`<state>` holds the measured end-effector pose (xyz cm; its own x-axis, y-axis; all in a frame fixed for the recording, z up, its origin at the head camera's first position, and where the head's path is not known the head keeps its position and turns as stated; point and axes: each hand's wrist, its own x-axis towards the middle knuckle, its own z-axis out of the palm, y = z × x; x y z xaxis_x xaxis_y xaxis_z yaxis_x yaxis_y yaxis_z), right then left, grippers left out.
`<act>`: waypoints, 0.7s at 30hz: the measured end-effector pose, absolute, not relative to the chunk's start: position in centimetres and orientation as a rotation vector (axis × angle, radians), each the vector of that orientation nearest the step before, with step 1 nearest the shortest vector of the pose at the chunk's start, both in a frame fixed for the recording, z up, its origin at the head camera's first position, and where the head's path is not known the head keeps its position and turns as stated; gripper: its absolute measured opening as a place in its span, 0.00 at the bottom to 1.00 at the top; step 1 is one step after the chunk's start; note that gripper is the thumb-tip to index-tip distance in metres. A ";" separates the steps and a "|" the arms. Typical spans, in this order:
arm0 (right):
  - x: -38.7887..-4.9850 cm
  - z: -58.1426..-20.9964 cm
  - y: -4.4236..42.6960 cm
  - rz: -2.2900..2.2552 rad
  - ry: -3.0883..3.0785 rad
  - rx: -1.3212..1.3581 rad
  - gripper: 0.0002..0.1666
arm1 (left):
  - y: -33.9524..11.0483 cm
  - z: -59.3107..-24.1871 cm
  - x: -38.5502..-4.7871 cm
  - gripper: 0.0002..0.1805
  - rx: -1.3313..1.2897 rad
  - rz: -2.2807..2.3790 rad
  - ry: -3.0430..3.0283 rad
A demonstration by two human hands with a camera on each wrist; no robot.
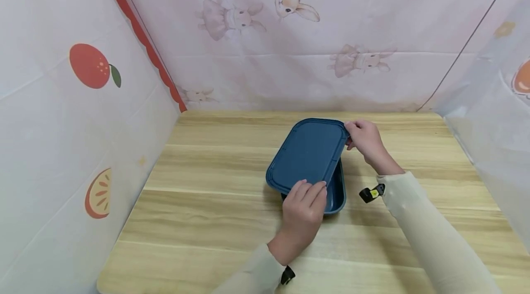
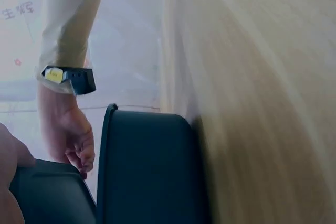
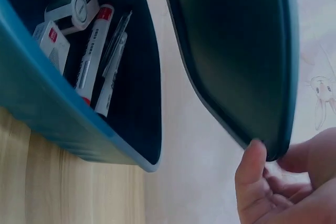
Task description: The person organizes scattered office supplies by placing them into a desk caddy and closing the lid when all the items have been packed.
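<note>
A dark blue rectangular lid is held tilted above a matching box, whose right side shows beneath it. My left hand grips the lid's near edge, fingers over the top. At the far right corner, my right hand pinches the lid between thumb and fingers. Inside the box, in the right wrist view, lie a white marker with red ends, slim pens, a small white carton and a grey-and-white item of unclear kind.
The box stands on a wood-grain table. Behind it hangs a pink cloth with rabbit prints, and a white fruit-print sheet covers the left side. Black bands with cameras sit on both wrists.
</note>
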<state>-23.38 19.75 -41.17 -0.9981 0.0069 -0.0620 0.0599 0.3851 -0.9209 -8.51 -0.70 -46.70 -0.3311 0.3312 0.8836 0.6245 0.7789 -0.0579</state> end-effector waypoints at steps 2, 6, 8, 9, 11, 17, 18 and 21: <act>-23.1 -41.0 19.7 -1.800 2.525 0.023 0.32 | -1.1 -46.2 -8.6 0.06 -0.726 -0.380 -1.918; -22.8 -40.8 19.5 -2.000 2.357 -0.069 0.34 | -2.2 -44.8 -8.8 0.06 -0.697 -0.404 -1.851; -22.8 -40.8 19.4 -2.088 2.265 -0.121 0.32 | -2.7 -44.1 -8.8 0.06 -0.677 -0.429 -1.825; -22.8 -41.0 19.4 -2.110 2.236 -0.144 0.32 | -2.9 -43.7 -8.8 0.07 -0.665 -0.457 -1.815; -22.9 -41.3 19.4 -2.131 2.196 -0.182 0.32 | -3.2 -43.1 -8.7 0.08 -0.637 -0.541 -1.800; -22.8 -42.9 19.1 -2.076 2.131 -0.159 0.38 | -3.7 -41.5 -8.1 0.09 -0.457 -1.044 -1.771; -22.8 -43.2 19.0 -2.063 2.120 -0.157 0.39 | -3.8 -41.3 -7.9 0.09 -0.417 -1.154 -1.768; -22.4 -43.5 18.6 -2.064 2.070 -0.184 0.44 | -4.2 -40.9 -7.5 0.10 -0.284 -1.523 -1.738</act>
<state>-22.41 18.62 -43.51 -0.9696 -0.2366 -0.0617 0.0610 0.0105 -0.9981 -7.50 -4.23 -40.91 -0.6619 -0.3217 0.6771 0.6291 0.2528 0.7351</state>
